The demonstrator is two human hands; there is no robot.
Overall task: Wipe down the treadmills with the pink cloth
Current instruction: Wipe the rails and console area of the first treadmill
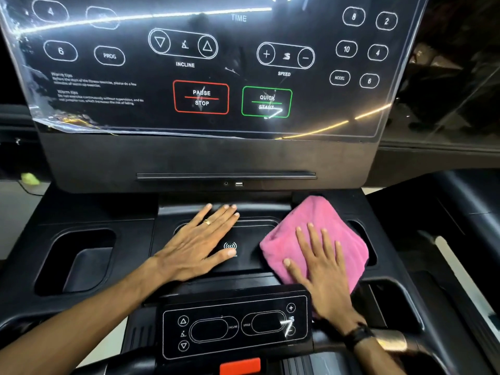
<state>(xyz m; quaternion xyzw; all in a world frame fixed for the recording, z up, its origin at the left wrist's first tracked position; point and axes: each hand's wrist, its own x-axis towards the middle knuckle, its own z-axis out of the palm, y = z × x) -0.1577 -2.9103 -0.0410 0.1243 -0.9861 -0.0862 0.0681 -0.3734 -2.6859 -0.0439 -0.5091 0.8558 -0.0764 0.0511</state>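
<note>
Pressing flat on the pink cloth (pixel 315 239), the right hand (pixel 322 272) lies with its fingers (pixel 313 239) straight and spread, gripping nothing. Cloth location: folded into a pad on the treadmill's console tray (pixel 130 212), just right of the wireless charging pad (pixel 243 255) and overlapping that pad's right edge. Its far right corner covers part of the right cup recess (pixel 362 239).

Left hand (pixel 197 244): released, palm down, fingers straight and close together, resting on the left part of the charging pad, fingertips reaching the raised ridge behind it. A ring (pixel 207 221) is visible on one finger. A dark band (pixel 359 334) sits at the right wrist.

Nearer than the charging pad stands a small control panel (pixel 235 326) with incline and speed markings; the right hand's heel lies beside its right edge. Beyond the charging pad rises the main display (pixel 211 63), covered by a wrinkled protective film. Left of the charging pad is an open cup recess (pixel 78 261).
</note>
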